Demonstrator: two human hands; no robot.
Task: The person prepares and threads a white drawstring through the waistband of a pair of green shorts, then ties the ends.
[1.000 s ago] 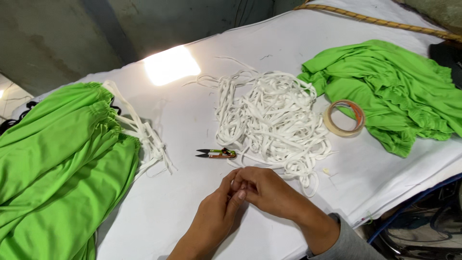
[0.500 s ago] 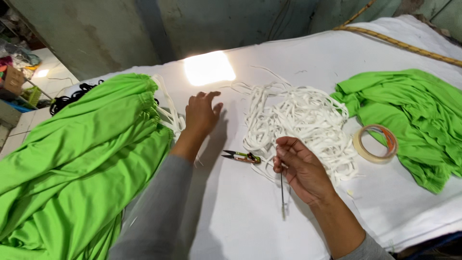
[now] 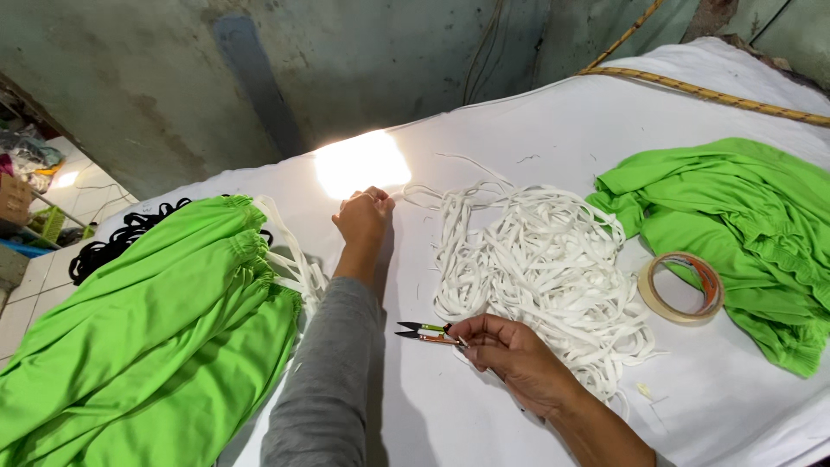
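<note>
My left hand (image 3: 363,216) reaches far out over the white table (image 3: 519,130), fingers curled closed beside a pile of green garments (image 3: 156,346) with white drawstrings. I cannot make out anything inside it. My right hand (image 3: 510,355) rests near the front of the table, its fingertips pinched on the rear end of small thread snips (image 3: 425,331) that lie flat with the blades pointing left. A tangled heap of white flat strips (image 3: 545,259) lies just beyond my right hand and touches it.
A second pile of green garments (image 3: 743,225) lies at the right, with a roll of tan tape (image 3: 654,298) beside it. Black cords (image 3: 121,242) lie at the table's left edge. A yellow rope (image 3: 709,95) crosses the far right corner. A grey wall stands behind.
My hands were together at the front a second ago. The left hand has since reached out past the left green pile and closed. The right hand has dropped onto the snips.
</note>
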